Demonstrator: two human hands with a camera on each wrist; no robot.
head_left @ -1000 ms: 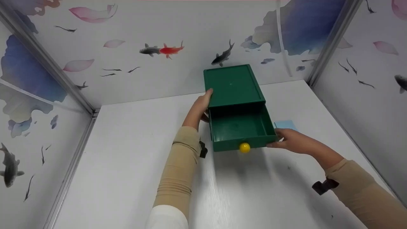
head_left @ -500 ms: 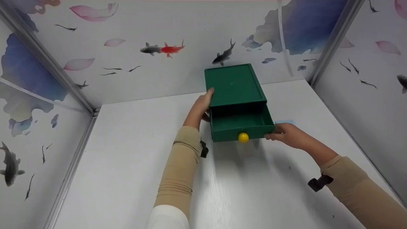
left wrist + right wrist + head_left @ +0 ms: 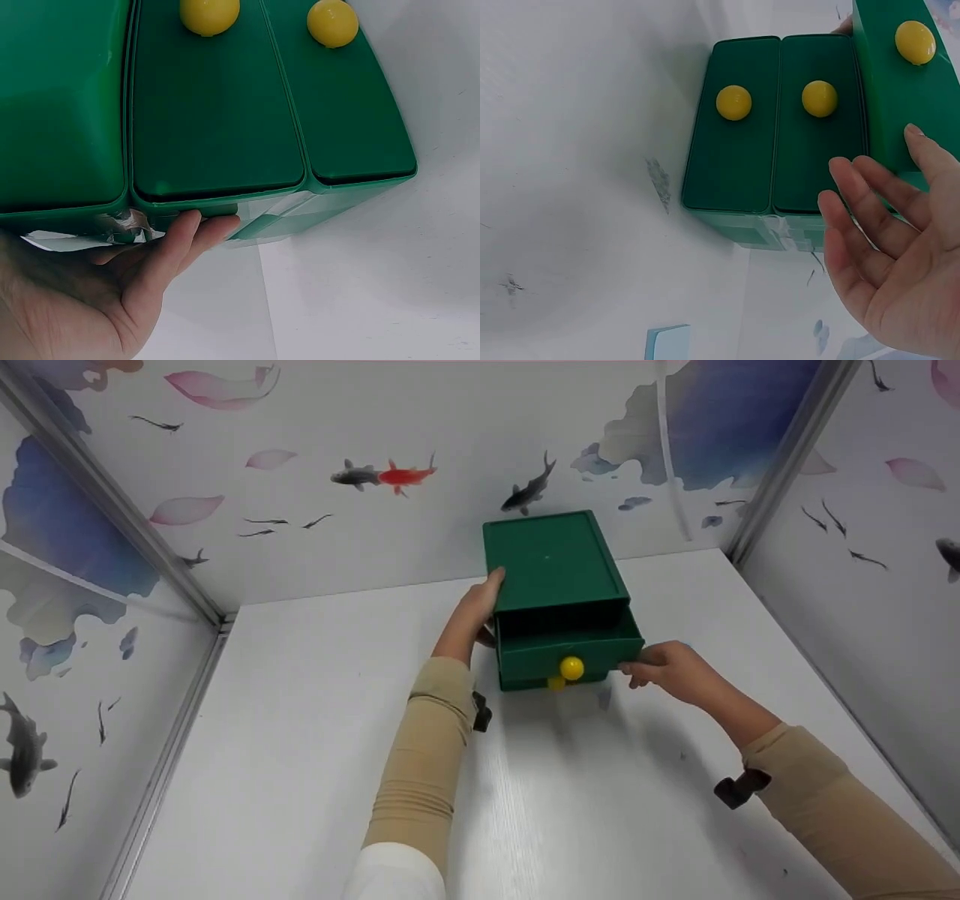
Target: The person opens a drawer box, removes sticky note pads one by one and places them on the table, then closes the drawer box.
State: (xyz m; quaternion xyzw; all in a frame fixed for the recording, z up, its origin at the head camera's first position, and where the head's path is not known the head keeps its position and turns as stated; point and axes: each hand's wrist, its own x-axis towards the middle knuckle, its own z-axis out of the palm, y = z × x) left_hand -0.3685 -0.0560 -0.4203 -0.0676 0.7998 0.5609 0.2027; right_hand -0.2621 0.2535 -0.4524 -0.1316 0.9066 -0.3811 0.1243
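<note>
A green drawer cabinet (image 3: 551, 559) stands at the back against the wall. Its top drawer (image 3: 525, 658) sticks partway out, with a yellow knob (image 3: 571, 668) on its front. Two lower drawers, each with a yellow knob (image 3: 734, 103), are flush with the cabinet in the right wrist view. My left hand (image 3: 476, 611) lies along the cabinet's left side, its fingers (image 3: 176, 240) pressed against that wall. My right hand (image 3: 675, 667) is at the drawer's right front corner. Its thumb (image 3: 922, 146) touches the drawer front, while the other fingers are loosely bent beside the cabinet.
A light blue block (image 3: 669, 343) lies on the white table (image 3: 337, 750) to the right of the cabinet. Printed white panels (image 3: 300, 435) with metal corner posts (image 3: 780, 465) enclose the table at the back and both sides.
The top drawer has slid further back into the cabinet, and my right hand has moved back and inward with it. A lower yellow knob now shows beneath. My left hand stays in place.
</note>
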